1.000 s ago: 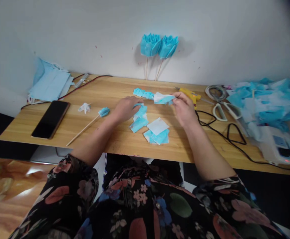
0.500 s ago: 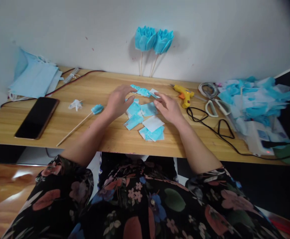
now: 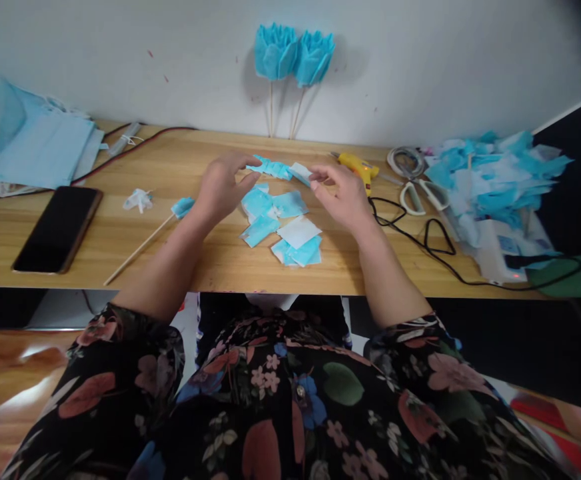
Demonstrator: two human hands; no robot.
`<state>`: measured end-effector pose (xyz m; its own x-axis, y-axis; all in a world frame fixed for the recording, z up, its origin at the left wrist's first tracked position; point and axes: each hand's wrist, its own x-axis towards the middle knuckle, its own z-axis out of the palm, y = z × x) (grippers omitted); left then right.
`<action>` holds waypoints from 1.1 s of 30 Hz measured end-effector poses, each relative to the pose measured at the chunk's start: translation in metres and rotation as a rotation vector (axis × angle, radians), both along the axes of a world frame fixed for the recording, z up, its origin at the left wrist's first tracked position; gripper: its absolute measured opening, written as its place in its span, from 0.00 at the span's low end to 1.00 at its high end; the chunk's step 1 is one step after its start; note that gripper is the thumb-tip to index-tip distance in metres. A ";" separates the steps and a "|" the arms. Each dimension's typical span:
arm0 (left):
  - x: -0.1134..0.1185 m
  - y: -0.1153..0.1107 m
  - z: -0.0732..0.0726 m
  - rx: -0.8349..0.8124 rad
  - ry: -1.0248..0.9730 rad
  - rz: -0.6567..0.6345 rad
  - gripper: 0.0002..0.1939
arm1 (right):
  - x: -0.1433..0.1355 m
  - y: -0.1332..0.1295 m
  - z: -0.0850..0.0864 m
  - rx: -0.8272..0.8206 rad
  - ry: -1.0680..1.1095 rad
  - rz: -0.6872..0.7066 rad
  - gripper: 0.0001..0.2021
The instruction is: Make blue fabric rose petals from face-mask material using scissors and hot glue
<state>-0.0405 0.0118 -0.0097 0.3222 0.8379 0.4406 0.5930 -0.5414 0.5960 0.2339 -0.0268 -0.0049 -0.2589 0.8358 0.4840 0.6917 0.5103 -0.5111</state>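
Note:
My left hand hovers over the table with thumb and fingers apart, at the left end of a row of overlapping blue fabric pieces. My right hand is at the row's other end, fingers curved and thumb apart. Its fingertips touch or nearly touch a white-and-blue piece; contact is hard to make out. Between my forearms lie loose blue pieces and a white piece over more blue ones. Beside my left forearm is a wooden stick with a rolled blue tip.
Two blue fabric flowers lean on the wall. Left are a phone, face masks and a white scrap. Right are a yellow glue gun, scissors, a black cable, blue scraps and a white power box.
The whole view has shifted, with the table higher and further left. My right hand has drawn a little to the right relative to the pieces, and the white-and-blue piece shows more fully.

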 end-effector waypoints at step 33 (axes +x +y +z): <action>0.021 -0.023 0.006 -0.051 -0.101 -0.085 0.13 | -0.016 -0.027 -0.007 -0.614 0.897 0.005 0.17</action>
